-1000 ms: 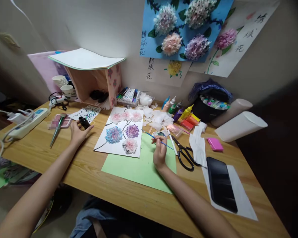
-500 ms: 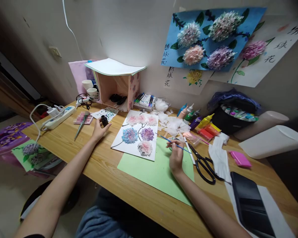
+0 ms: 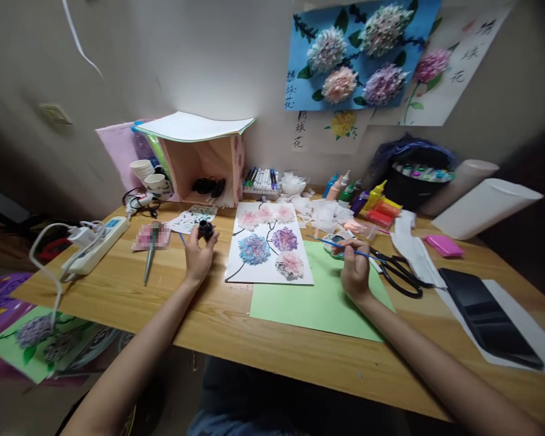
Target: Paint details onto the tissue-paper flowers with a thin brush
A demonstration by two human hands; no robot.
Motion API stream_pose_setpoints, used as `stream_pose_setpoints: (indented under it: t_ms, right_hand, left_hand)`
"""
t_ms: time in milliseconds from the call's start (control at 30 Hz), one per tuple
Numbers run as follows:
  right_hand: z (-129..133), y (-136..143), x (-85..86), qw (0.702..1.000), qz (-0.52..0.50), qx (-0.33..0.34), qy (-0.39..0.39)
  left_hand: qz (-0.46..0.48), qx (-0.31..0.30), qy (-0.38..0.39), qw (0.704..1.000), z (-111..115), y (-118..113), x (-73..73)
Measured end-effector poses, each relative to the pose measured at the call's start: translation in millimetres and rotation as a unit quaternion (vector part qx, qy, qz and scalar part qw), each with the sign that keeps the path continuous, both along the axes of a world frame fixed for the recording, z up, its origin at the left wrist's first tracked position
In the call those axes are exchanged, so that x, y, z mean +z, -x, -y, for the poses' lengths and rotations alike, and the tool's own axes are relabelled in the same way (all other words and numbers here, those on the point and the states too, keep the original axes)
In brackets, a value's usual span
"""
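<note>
My left hand [image 3: 198,260] is closed around a small black ink bottle [image 3: 206,231], and the bottle's round open mouth faces up. My right hand [image 3: 355,275] pinches a thin blue paintbrush [image 3: 326,240], its tip pointing left toward the flower picture. Between the hands lies that white picture [image 3: 263,274], with pink, blue and purple raised flowers and dark painted stems. It overlaps a light green sheet [image 3: 318,312], over which my right hand hovers. A small round container [image 3: 332,244] sits just behind the right hand, partly covered by it.
Black scissors [image 3: 402,275] and a dark phone [image 3: 485,315] lie at the right. Torn white tissue [image 3: 327,215], paint bottles [image 3: 358,203] and a marker tray [image 3: 261,183] line the back. A power strip [image 3: 95,248] and a paint-spotted paper [image 3: 193,219] lie left.
The whole view has shifted, so the desk items appear displaced. The ink bottle's mouth shows more plainly now. Both hands keep their holds, and the paintbrush stays over the green sheet's back edge.
</note>
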State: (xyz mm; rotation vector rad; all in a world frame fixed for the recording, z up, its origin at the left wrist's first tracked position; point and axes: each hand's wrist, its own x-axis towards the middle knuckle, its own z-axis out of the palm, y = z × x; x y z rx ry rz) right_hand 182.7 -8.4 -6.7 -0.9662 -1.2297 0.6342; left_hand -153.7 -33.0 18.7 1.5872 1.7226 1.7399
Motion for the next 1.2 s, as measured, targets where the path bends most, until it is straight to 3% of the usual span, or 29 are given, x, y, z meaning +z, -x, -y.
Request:
stream_pose_setpoints:
  t_ms: [133,267,433,567,700,800,933,1033,1133,1200]
  right_hand:
    - [-2,-4,0.8,0.999,0.010,-0.033,-0.007]
    - [-5,-15,9.0,0.997,-0.004,-0.073,-0.020]
    - [-4,-37,30.1,0.988,-0.082,-0.120,-0.059]
    - [-2,-53,44.2,0.978,-0.115,-0.142,-0.101]
    - [0,-61,53.8,0.989,-0.096,-0.084,-0.076]
    - [-4,-59,67.5,0.996,0.008,-0.032,-0.079]
    - [-19,-47,93.0,0.980,0.155,0.018,-0.120]
    - [-28,-35,104.5,0.971,0.202,0.018,-0.129]
    - [-31,-26,105.7,0.961,0.238,-0.003,-0.143]
    - [-32,-23,103.6,0.954,0.261,-0.011,-0.147]
  left_hand:
    - [-0.096,-0.145,0.020,0.985,8,-48,26.2]
    - [-0.125,-0.280,0.017,0.952,-7,-101,43.0]
    - [-0.080,-0.423,0.091,0.898,-57,-161,39.6]
    - [-0.098,-0.500,0.160,0.845,-93,-186,29.1]
    - [-0.119,-0.515,0.202,0.825,-107,-192,24.0]
    - [-0.126,-0.522,0.227,0.813,-109,-191,23.3]
    - [-0.159,-0.525,0.224,0.805,-112,-189,22.1]
    - [-0.192,-0.492,0.194,0.827,-106,-179,26.6]
    - [-0.215,-0.426,0.121,0.871,-85,-153,37.3]
    - [-0.206,-0.345,0.051,0.914,-66,-129,41.7]
